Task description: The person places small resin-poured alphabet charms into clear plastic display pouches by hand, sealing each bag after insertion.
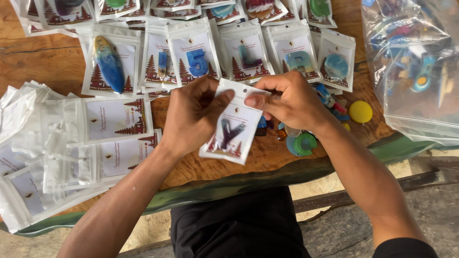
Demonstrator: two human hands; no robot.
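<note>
Pouch point(234, 129) with dark letter piece pinched at its top edge by both hands, left point(191, 119), right point(291, 102). Sealing step, apparently; next calls for pressing along the strip toward 3 o'clock.

Both forearms are bare from wrist to elbow. The left hand point(191, 119) and right hand point(291, 102) carry no gloves, rings, watch or bands that can be seen. A black short sleeve edge shows at lower right of the frame. Black fabric of the person's clothing, lightly creased, fills the lower centre.
</note>
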